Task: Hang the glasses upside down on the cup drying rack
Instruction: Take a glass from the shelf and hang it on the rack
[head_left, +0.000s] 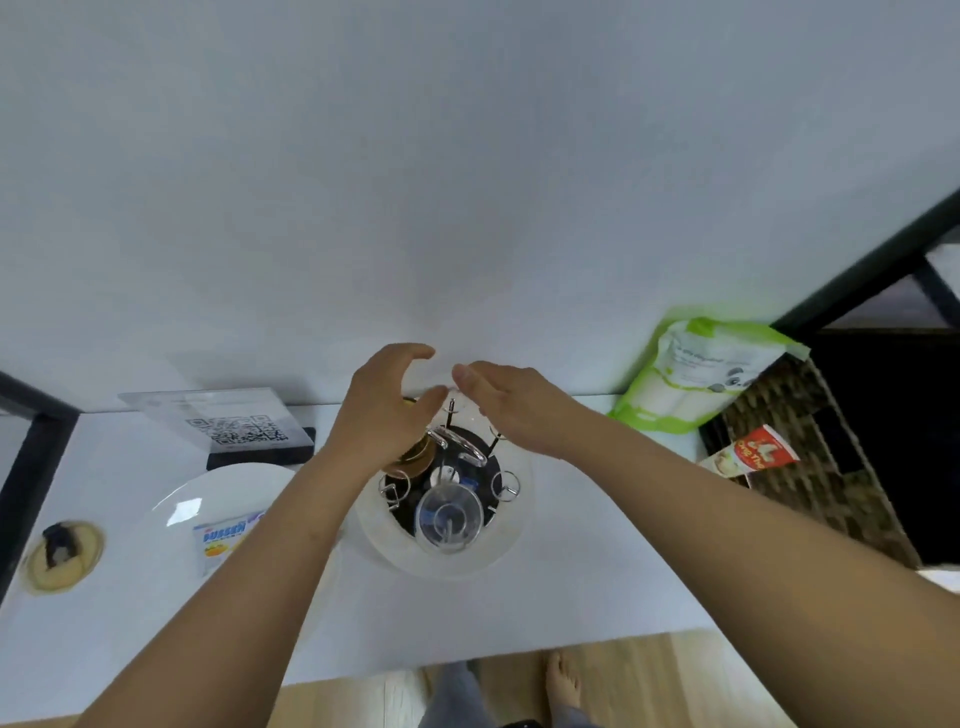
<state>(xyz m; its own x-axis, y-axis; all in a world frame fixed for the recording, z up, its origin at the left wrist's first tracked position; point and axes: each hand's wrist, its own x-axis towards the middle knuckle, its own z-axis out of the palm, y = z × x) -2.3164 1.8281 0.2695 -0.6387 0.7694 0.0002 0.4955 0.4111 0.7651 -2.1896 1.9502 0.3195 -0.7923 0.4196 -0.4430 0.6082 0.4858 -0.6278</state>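
The cup drying rack (496, 480) has chrome pegs on a black base and stands in a round white tray (506, 540) at the table's middle. A clear glass (449, 519) hangs upside down on the near peg. An amber glass (413, 454) sits upside down on the left side of the rack, partly hidden under my left hand. My left hand (384, 410) hovers over it, fingers curved in a C and apart. My right hand (511, 405) is held flat over the rack's far right pegs, fingertips close to the left hand. I see nothing between the two hands.
A white plate (176, 514) with a snack packet (223, 538) lies left of the rack, behind it a QR-code stand (234, 428). A small round dish (62, 556) sits far left. A green-and-white bag (691, 379) leans on the wall at right, beside a dark woven basket (810, 467).
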